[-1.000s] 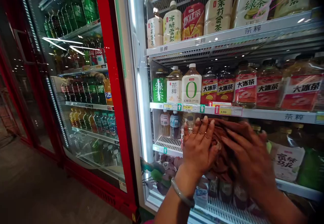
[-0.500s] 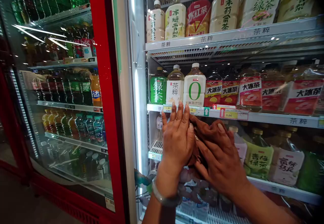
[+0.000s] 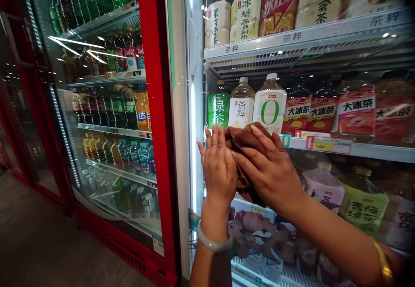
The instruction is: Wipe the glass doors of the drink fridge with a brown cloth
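My left hand (image 3: 218,166) is raised flat, its fingers stretched upward, in front of a shelf of bottled tea; it wears a pale bangle (image 3: 214,240). Close on its right, my right hand (image 3: 270,170) holds a bunched brown cloth (image 3: 244,142), fingers spread over the fabric. The cloth touches the side of my left hand. Behind my fingertips stand a green tea bottle (image 3: 218,103), a white-labelled bottle (image 3: 241,105) and a bottle marked with a green 0 (image 3: 269,107). Both hands appear to be against the cooler's glass front; the exact contact is hard to see.
A second drinks cooler with a red frame (image 3: 151,84) stands to the left, bottles on its shelves. In the right cooler, a shelf edge (image 3: 369,148) with price tags runs behind my hands. Grape pictures (image 3: 256,231) show low down. Grey floor (image 3: 48,243) lies at lower left.
The view has shifted left, so the coolers appear farther right. My hands, still side by side, are now a little farther left along the shelf front, with the cloth still in the right hand.
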Demonstrator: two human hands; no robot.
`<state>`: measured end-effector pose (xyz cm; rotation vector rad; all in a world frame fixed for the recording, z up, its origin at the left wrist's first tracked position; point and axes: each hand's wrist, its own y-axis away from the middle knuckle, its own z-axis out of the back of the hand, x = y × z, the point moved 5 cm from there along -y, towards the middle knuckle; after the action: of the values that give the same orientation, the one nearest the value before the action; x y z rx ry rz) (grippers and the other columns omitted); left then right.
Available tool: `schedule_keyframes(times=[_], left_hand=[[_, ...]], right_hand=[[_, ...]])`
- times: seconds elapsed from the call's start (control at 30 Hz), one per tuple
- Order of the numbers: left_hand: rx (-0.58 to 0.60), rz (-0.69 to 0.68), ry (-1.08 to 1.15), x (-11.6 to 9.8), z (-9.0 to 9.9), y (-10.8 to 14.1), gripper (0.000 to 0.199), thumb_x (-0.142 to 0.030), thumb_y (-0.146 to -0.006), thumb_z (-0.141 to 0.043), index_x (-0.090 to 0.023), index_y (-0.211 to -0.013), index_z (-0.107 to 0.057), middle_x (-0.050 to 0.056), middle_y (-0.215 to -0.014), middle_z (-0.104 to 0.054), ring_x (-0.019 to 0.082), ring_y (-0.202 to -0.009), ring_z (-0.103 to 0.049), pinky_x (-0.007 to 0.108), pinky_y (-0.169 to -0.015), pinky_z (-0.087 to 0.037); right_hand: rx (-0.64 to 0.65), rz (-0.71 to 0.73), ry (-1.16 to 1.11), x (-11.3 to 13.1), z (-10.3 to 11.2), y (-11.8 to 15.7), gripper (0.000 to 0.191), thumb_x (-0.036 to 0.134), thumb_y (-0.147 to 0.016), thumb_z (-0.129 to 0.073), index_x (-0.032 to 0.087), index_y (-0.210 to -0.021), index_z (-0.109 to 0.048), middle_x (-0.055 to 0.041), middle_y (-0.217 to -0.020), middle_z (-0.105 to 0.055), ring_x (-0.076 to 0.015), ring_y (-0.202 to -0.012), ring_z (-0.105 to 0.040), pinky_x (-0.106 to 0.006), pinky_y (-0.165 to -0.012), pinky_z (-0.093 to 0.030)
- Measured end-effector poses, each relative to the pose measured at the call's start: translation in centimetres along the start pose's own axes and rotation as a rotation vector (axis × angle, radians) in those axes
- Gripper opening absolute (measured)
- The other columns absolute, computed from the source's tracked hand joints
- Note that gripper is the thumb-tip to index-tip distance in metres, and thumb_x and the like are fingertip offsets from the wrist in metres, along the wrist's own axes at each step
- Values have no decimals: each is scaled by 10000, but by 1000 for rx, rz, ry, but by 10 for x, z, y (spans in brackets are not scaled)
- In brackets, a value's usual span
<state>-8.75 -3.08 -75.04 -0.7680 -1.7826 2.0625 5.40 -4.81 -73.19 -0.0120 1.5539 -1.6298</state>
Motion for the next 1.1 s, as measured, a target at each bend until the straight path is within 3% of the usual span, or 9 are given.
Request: schedule_keyframes(times=[0.13, 0.27, 0.4, 0.47, 0.63, 0.77, 0.87, 1.0, 1.1], left_hand=[[-8, -34, 1, -3, 12, -4, 583, -309, -1135, -274, -298, -1717, -232, 46, -1789, -284, 223, -1691, -148, 572, -1388, -73], [-57, -166, 84, -40, 25, -3, 538, -249, -1106, -360, -270, -1638, -437, 70, -1656, -538, 225, -1602, -413, 519, -1362, -277], [-361, -211, 129, -82, 53, 10, 504, -263, -1082, -386, -269, -1560, -546, 84, -1473, -659, 242, -1424, -594, 472, -1233, -486], [-424, -181, 151, -93, 60, 13, 476, -293, -1093, -355, -305, -1508, -587, 77, -1401, -673, 240, -1357, -631, 457, -1177, -534], [-45, -24, 150, -79, 28, 3, 478, -403, -1126, -364, -230, -1549, -503, 119, -1524, -645, 251, -1465, -564, 486, -1257, -453], [59, -20, 145, -57, 11, 2, 713, -671, -1083, -299, -223, -1631, -391, 142, -1623, -562, 279, -1529, -509, 530, -1308, -375], [104, -110, 153, -53, 6, 4, 836, -775, -1018, -356, -236, -1657, -333, 148, -1653, -526, 300, -1553, -479, 557, -1327, -337], [126, -115, 124, -54, 3, 5, 787, -525, -999, -650, -255, -1656, -313, 128, -1630, -547, 303, -1526, -507, 541, -1300, -399], [113, -78, 166, -54, 5, 3, 665, -177, -944, -600, -264, -1582, -433, 91, -1511, -653, 262, -1393, -625, 489, -1226, -494]], right_hand=[[-58, -24, 9, -20, 20, 11, 459, 142, -1017, -593, 259, -1461, -597, -75, -1566, -575, -327, -1637, -294, -629, -1362, -253], [-25, -162, 62, -36, 25, 8, 600, 236, -1007, -636, 260, -1583, -468, -138, -1748, -322, -372, -1619, -326, -696, -1345, -220], [19, -183, 73, -32, 21, 3, 716, 264, -1003, -607, 159, -1658, -336, -171, -1742, -326, -407, -1631, -279, -724, -1330, -232], [31, -181, 68, -30, 19, 0, 687, 251, -1004, -580, 175, -1650, -358, -143, -1745, -331, -407, -1649, -227, -724, -1323, -255], [22, -115, 75, -29, 16, -4, 592, 250, -1039, -535, 186, -1617, -421, -122, -1669, -474, -354, -1650, -251, -623, -1328, -329], [-37, 48, 144, -34, 25, -6, 441, 208, -1046, -534, 173, -1485, -557, -99, -1481, -660, -294, -1573, -423, -555, -1353, -300], [-60, 222, 55, -37, 36, -14, 287, 188, -1047, -505, 160, -1286, -662, -100, -1273, -739, -249, -1421, -578, -475, -1284, -426], [-134, 288, 40, -50, 48, -26, 216, 201, -1022, -546, 224, -1186, -684, -62, -1143, -739, -214, -1196, -643, -421, -1111, -534], [-138, 328, 28, -55, 51, -28, 289, 217, -1021, -558, 289, -1287, -643, -16, -1157, -750, -176, -1129, -649, -363, -1036, -528]])
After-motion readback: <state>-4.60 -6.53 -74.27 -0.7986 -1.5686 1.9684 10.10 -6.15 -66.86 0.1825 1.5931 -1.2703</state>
